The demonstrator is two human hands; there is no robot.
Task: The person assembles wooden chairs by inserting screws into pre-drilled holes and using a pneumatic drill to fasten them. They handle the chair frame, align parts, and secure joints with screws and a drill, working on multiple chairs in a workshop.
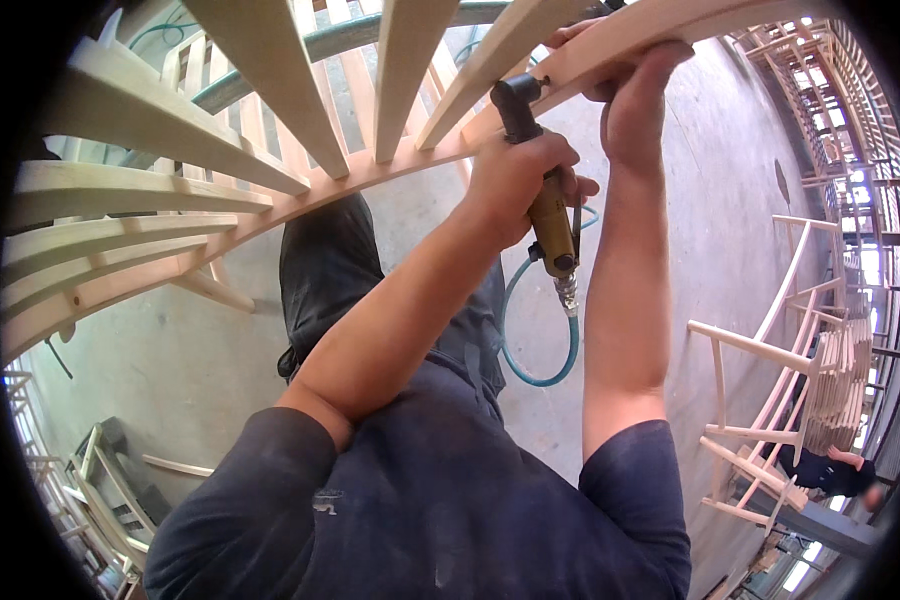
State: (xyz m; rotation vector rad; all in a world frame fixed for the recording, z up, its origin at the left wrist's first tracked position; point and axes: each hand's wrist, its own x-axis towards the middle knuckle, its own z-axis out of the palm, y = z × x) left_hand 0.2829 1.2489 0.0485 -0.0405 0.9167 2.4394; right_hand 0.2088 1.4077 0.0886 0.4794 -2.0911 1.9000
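A large curved wooden frame with pale slats [315,100] fanning out from its long bent rail [360,168] fills the upper part of the view. My left hand [525,185] is closed round a gold and black right-angle air drill [552,225], its angled head up against the rail beside a slat. The short tip at the head points right, toward the wood; whether it has entered the wood I cannot tell. Higher up and to the right, my right hand [638,85] grips the rail, the thumb along its near side and some fingers hidden behind the wood.
A teal air hose [540,382] loops below the drill. Pale wooden chair-like frames [755,345] stand at right, near another person [830,472]. More wooden frames [110,480] sit at lower left, and a loose wooden strip [177,466] lies on the concrete floor [410,225].
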